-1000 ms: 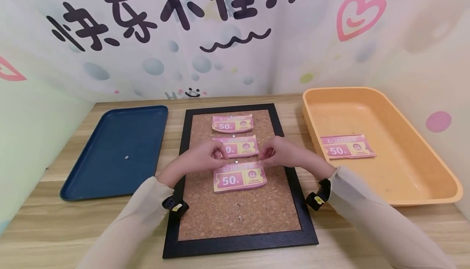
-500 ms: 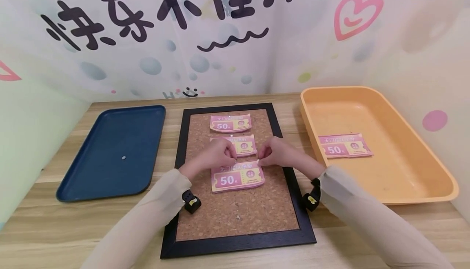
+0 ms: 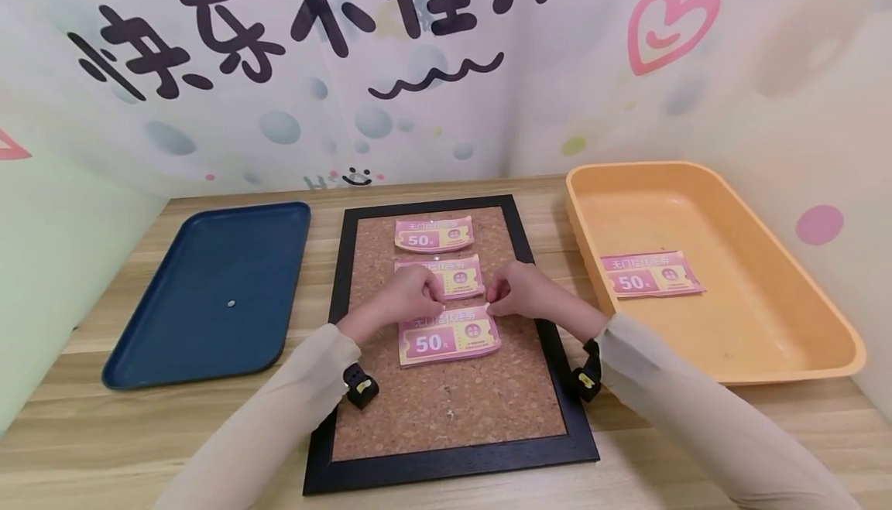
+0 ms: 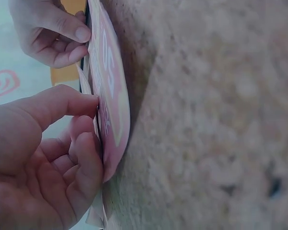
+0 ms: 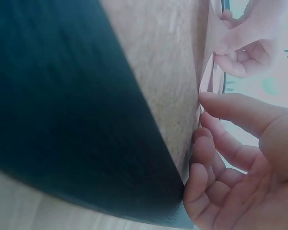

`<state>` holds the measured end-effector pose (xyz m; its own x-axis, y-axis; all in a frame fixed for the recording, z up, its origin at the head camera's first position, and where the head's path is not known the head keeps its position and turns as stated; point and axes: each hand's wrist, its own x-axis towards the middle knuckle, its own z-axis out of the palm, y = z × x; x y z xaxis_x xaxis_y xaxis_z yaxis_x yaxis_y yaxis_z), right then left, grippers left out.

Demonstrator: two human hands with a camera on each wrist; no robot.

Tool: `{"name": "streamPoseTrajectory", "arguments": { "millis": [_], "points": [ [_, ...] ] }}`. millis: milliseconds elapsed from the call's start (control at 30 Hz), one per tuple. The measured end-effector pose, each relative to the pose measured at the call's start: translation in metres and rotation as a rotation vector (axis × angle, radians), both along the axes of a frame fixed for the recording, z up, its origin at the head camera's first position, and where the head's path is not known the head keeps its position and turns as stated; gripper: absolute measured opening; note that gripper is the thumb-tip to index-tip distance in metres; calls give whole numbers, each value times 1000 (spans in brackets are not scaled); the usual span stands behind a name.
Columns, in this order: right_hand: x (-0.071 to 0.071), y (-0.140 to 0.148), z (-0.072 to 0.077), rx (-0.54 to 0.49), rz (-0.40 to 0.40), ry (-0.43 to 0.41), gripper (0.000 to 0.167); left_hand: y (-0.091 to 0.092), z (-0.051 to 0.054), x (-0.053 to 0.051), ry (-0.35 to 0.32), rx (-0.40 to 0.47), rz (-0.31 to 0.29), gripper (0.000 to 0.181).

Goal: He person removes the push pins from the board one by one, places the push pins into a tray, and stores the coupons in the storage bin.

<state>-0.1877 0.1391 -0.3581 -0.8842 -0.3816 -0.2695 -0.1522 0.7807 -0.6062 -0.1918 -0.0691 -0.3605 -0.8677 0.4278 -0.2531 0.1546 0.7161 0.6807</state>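
Note:
Three pink-and-yellow paper coupons lie in a column on a black-framed cork board [image 3: 449, 417]. At the nearest coupon [image 3: 446, 340], my left hand [image 3: 404, 293] pinches the middle of the top edge with thumb and finger. My right hand [image 3: 523, 291] pinches the same coupon's top right corner. In the left wrist view, the coupon [image 4: 110, 86] bows slightly off the cork, and the left thumb tip meets its edge. My left hand partly covers the middle coupon [image 3: 460, 274]. The far coupon [image 3: 433, 235] has a small shiny tack at its top edge.
A blue tray [image 3: 209, 340] on the left holds one small silver tack [image 3: 231, 303]. To the right, an orange bin [image 3: 766, 340] contains another coupon [image 3: 651, 274]. A printed cloth [image 3: 530, 123] hangs behind the wooden table [image 3: 63, 448].
My left hand has shifted right along the nearest coupon's top edge, covering the tack that showed there. My right hand stays at the corner. The head view has shifted slightly.

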Motion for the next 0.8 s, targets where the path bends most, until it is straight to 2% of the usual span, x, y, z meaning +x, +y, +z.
{"name": "streamPoseTrajectory", "arguments": {
  "millis": [233, 400, 800],
  "points": [
    [0, 0, -1, 5, 1, 22, 11, -3, -1, -5, -30, -8, 6, 4],
    [1, 0, -1, 9, 1, 31, 9, -6, -3, -10, -60, -3, -15, 4],
    [-1, -2, -2, 30, -20, 11, 6, -9, -1, -21, -121, -13, -159, 9]
  ]
}}
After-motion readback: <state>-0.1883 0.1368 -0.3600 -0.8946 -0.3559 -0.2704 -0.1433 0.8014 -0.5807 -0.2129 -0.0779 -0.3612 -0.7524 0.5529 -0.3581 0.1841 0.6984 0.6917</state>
